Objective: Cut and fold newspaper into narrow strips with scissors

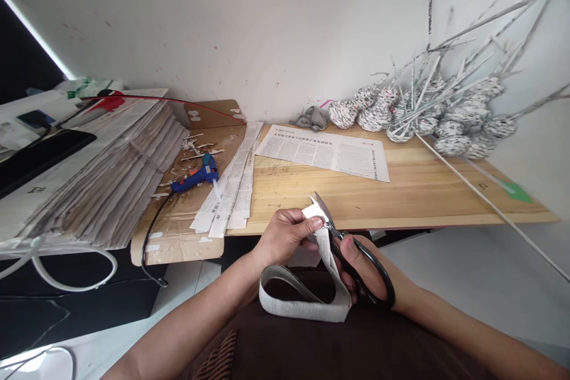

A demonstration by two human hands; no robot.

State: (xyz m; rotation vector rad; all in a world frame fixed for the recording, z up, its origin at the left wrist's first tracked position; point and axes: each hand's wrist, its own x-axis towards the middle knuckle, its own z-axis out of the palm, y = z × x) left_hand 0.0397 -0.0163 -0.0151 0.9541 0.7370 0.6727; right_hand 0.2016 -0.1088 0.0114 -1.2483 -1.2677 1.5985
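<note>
Paper strip (307, 303) (looped) against scissors (356, 261)

Near the front table edge (401, 219): left hand (285, 234) just left of the scissors (351, 249), paper strip (307, 291) looping below both. Farther left on the cardboard (178, 231): glue gun (196, 175), cut strips (231, 190) beside it, newspaper stack (89, 172) beyond. Behind: newspaper sheet (325, 151); back right, paper balls on sticks (427, 110)

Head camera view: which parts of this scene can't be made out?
- Scissors: handle loops partly hidden by the right hand.
- Paper strip: cut end covered by left hand fingers.
- Newspaper sheet: print too small to read.
- Paper sticks: tips cut off by the frame's right edge.
</note>
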